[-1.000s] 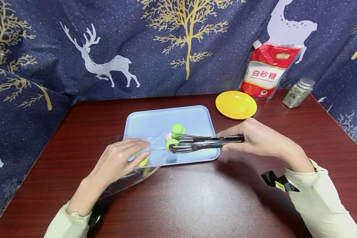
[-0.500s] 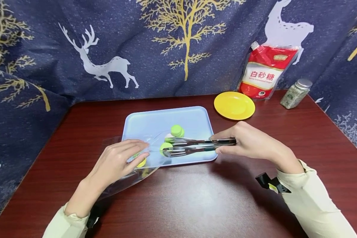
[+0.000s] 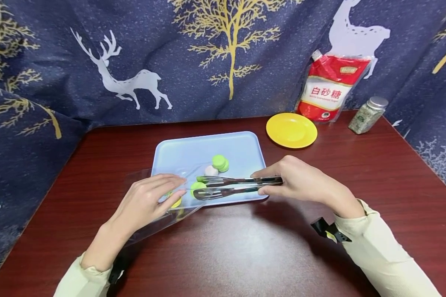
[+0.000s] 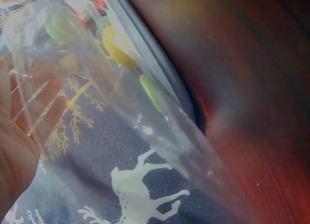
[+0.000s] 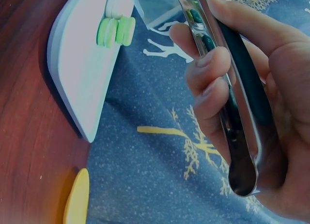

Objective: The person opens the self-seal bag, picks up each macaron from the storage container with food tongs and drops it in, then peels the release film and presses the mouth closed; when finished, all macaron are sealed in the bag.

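My right hand (image 3: 301,181) grips metal tongs (image 3: 241,180) with dark handles, fingers and thumb on opposite sides. Between the tong tips is a light green macaron (image 3: 198,189), at the mouth of a clear plastic bag (image 3: 160,227). My left hand (image 3: 145,202) holds that bag, thumb and fingers curved around its mouth; the left wrist view shows fingers (image 4: 43,112) through the film. Through the bag a yellow macaron (image 4: 116,47) and green ones show. On the blue tray (image 3: 186,150), a whitish macaron (image 3: 210,170) lies beside green macarons (image 3: 219,161).
Behind the tray's right side lies a yellow plate (image 3: 291,130). A red sugar pouch (image 3: 332,88) leans against the patterned cloth (image 3: 193,90); a lidded glass jar (image 3: 368,115) stands to its right. Bare brown tabletop (image 3: 238,247) spans the front.
My right hand has moved left with the tongs, bringing the green macaron from mid-tray to the bag's mouth. My left hand has stayed nearly still on the bag.
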A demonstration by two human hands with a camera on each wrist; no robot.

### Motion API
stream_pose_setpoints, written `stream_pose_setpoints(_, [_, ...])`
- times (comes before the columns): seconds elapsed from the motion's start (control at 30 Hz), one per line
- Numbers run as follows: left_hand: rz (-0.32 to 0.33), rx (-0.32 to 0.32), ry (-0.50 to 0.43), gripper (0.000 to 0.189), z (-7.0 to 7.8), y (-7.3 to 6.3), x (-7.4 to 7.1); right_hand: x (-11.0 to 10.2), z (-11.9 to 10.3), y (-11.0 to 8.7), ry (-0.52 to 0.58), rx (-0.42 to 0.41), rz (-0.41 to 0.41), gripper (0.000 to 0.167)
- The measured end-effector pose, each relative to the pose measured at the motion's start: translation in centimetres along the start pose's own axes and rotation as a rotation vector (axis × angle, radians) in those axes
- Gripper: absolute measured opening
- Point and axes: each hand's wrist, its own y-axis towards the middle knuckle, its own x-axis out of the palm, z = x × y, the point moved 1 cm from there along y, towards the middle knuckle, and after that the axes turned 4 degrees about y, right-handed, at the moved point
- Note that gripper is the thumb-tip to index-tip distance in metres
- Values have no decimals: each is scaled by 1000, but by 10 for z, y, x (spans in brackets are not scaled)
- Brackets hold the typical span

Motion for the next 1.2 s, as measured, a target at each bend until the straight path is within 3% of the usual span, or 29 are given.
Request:
stream_pose_setpoints(0.7, [-39,-18,2,36,0,0,0,5,-4,4,-66,19,-8,35])
stream_pose_setpoints(1.03, [-42,-22,4,35,-2,0,-1,-21,4,-12,81,100,-86,35])
stream_pose_setpoints(1.2, [-42,-23,8,35,-3,-1,0,-37,10,-24,99,106,-79,39])
